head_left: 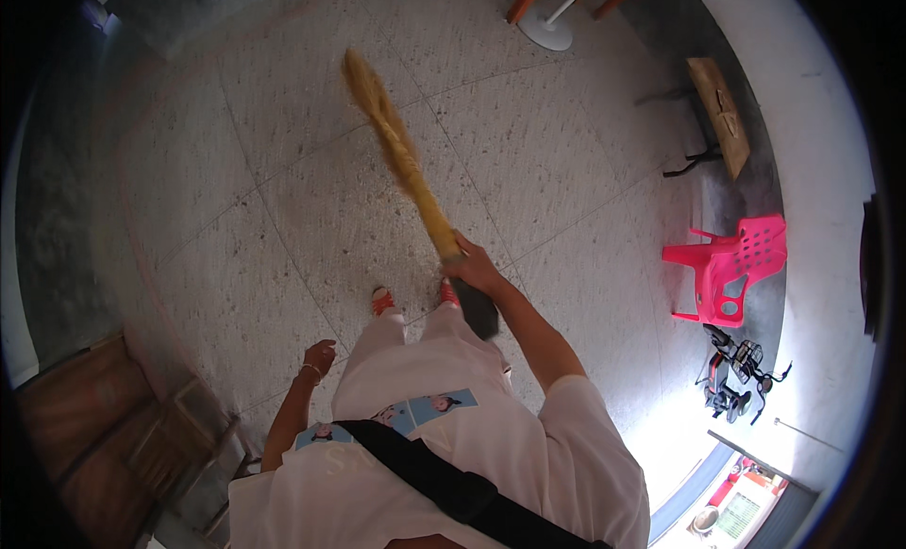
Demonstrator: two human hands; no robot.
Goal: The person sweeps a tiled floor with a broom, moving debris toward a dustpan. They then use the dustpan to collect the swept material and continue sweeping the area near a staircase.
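Observation:
My right hand [474, 269] is wrapped round the yellow handle of a straw broom [396, 143]. The broom slants away from me over the floor, its bristle end pointing to the far left. Below my grip a wide dark piece [478, 310] sticks back toward my right leg; whether it is part of the broom I cannot tell. My left hand [319, 357] hangs beside my left thigh with loosely bent fingers, nothing visible in it, and a band at the wrist. Between my hands are my red shoes [382, 301] on the floor.
Speckled tiled floor [311, 200] spreads ahead. Along the right wall stand a small wooden-topped table [720, 115], a pink plastic chair [722, 266] and a small bike [731, 374] near a bright doorway. A white round stand base [545, 32] is far ahead. Wooden furniture [104, 407] lies at left.

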